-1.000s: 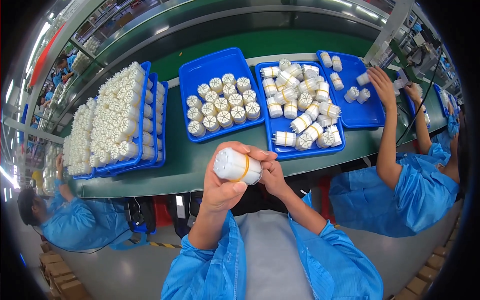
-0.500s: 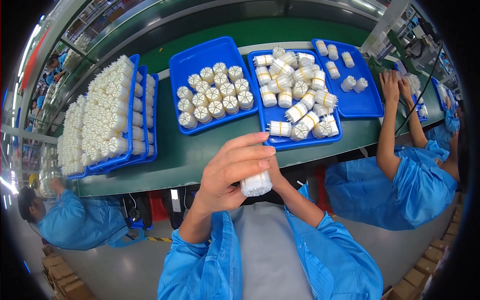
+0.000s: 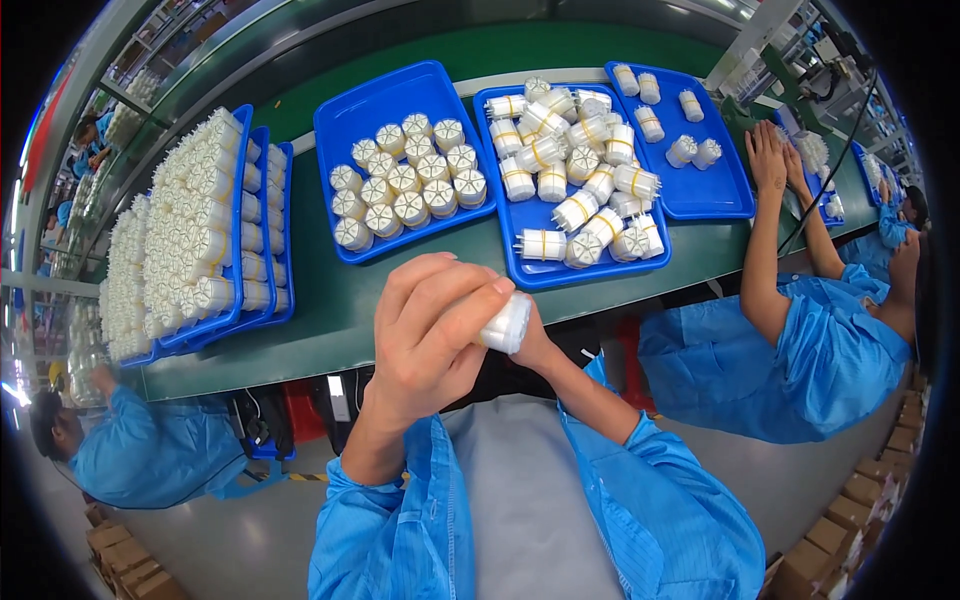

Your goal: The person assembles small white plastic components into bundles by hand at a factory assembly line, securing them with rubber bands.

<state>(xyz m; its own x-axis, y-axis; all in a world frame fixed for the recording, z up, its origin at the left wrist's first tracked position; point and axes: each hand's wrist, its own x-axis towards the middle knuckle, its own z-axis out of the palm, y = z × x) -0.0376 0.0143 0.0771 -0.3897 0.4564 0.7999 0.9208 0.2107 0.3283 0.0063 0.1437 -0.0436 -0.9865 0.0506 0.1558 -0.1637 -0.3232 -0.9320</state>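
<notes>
So, nearest the camera, a white roll is held up in front of the chest, just off the near edge of the bench. It's wrapped by the left hand, whose fingers are curled over the top of it, so only the right end of the roll is seen poking out. The right hand is mostly hidden behind and under it; it seems to be cupped against the roll's underside, but how tightly it's closed can't be told. The roll's long axis is laid roughly left to right, with the exposed end pointed toward the right hand's side, so that end is nearer the right hand than the left.

Further out, a tray heaped with loose banded rolls is set almost straight ahead of the grip. Just left of it another tray is filled with rolls stood on end. Stacked trays are packed full at far left. At the right, another person's hands are laid on the bench by a fourth, sparsely filled tray.
</notes>
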